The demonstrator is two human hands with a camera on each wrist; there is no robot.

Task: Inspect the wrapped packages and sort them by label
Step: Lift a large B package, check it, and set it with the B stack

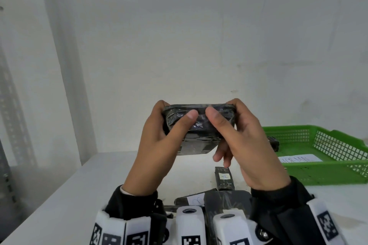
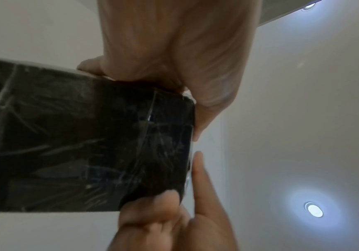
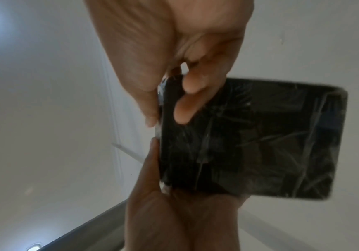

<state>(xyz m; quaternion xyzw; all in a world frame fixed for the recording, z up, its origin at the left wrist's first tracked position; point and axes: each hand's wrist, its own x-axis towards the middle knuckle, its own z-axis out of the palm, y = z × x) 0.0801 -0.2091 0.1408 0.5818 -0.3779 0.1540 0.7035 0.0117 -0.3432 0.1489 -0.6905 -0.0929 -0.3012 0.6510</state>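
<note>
White wall fills the background, and a pale table runs below it with a green basket at its right side. Both hands hold 1 black wrapped package up in the air above the table, between the person and the wall. The left hand grips its left end, thumb across the near face and fingers curled behind; the right hand clamps the right end the same way, though 2 of its lower fingers hang loose beneath. No label shows on the faces turned to the cameras. The package looks boxy and stiff, probably light, since thumb-and-finger holds carry it. Its wrap is glossy, wrinkled film, likely slick, so holding by the short ends and corners seems safest while turning it. More wrapped packages lie on the table underneath, 2 showing white labels.
</note>
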